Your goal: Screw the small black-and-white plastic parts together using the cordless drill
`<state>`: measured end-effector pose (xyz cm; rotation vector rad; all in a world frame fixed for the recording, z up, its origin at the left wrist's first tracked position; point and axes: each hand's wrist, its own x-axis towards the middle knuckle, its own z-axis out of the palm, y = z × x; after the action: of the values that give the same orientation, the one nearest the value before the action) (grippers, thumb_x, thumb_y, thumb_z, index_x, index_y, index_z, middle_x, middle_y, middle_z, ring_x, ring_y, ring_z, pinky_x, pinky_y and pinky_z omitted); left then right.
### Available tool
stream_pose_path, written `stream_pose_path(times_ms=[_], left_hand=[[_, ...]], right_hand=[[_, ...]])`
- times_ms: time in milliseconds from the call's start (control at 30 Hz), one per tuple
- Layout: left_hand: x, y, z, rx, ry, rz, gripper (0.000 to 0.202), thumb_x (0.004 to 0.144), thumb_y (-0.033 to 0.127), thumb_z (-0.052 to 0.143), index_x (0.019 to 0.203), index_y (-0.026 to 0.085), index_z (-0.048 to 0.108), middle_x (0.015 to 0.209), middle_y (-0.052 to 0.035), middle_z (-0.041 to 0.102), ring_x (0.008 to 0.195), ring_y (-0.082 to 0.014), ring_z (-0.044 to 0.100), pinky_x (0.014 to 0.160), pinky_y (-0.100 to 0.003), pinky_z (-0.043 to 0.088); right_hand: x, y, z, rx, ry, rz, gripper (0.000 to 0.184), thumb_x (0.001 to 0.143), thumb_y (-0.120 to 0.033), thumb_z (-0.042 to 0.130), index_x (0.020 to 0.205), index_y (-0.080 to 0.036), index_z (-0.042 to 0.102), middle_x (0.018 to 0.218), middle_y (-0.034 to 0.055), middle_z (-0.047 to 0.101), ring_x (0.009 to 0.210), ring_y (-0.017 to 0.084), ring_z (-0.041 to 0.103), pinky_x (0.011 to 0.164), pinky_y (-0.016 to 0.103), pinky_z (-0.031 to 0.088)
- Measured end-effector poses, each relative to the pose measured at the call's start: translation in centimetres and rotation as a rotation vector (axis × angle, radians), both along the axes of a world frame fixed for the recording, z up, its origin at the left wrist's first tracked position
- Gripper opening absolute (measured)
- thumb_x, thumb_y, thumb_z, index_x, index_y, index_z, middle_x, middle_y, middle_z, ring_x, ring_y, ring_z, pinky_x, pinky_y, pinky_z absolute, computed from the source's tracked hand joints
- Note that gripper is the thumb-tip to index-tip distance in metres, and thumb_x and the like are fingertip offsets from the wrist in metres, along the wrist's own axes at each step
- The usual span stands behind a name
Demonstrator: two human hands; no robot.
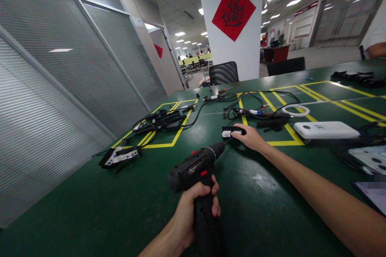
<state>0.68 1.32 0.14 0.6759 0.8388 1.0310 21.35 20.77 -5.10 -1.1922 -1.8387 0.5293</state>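
My left hand [188, 211] is wrapped round the handle of a black cordless drill [194, 168] with red buttons. The drill tilts up and to the right, and its thin bit [228, 141] reaches the near side of a small black-and-white block [226, 133]. Whether the bit touches the block, I cannot tell. My right hand [247, 136] pinches the right end of this block against the green table. Some of the block is hidden by my fingers.
Black cables and devices [165, 120] lie at left inside yellow tape. A black-and-white part [120, 156] sits nearer. Beyond my right hand are a pen-like tool [256, 112], a white ring [295, 110] and a white power bank-like box [325, 129]. Chairs [223, 73] stand behind the table.
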Motion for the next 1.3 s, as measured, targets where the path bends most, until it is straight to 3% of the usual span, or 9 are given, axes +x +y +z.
stream_pose_path(times_ms=[1300], left_hand=[[-0.16, -0.04, -0.20, 0.026, 0.028, -0.014, 0.019, 0.079, 0.016, 0.036, 0.090, 0.014, 0.051, 0.075, 0.0008, 0.044, 0.046, -0.0081, 0.044, 0.056, -0.031, 0.042]], right_hand=[[0.12, 0.25, -0.59, 0.023, 0.023, -0.006, 0.042, 0.074, -0.041, 0.057, 0.109, -0.019, 0.060, 0.106, 0.0053, 0.064, 0.095, 0.021, 0.059, 0.084, 0.032, 0.043]])
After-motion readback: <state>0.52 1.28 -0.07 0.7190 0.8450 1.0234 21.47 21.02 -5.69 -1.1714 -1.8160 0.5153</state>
